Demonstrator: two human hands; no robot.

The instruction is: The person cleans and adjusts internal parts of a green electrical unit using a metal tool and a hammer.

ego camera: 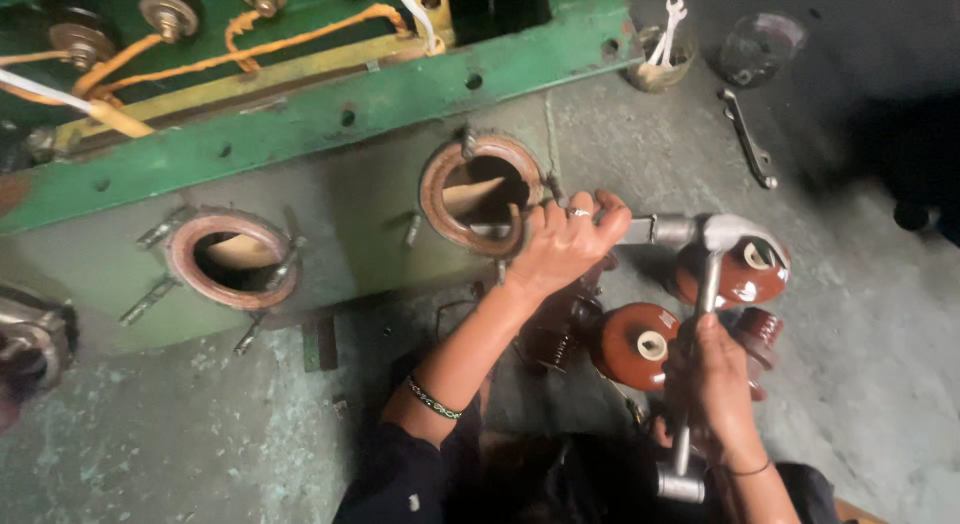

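While the left hand (565, 246) closes its grip around the horizontal arm of a grey metal tool (700, 234) beside the right-hand round opening (480, 192) in the grey tank wall, the right hand (712, 384) wraps shut around the tool's long handle lower down. Below that opening and around the tool's bent head sit brown ceramic insulators (632, 344), one just under the head, another between the two hands. Up and right of the opening, a spanner (748, 139) lies on the floor.
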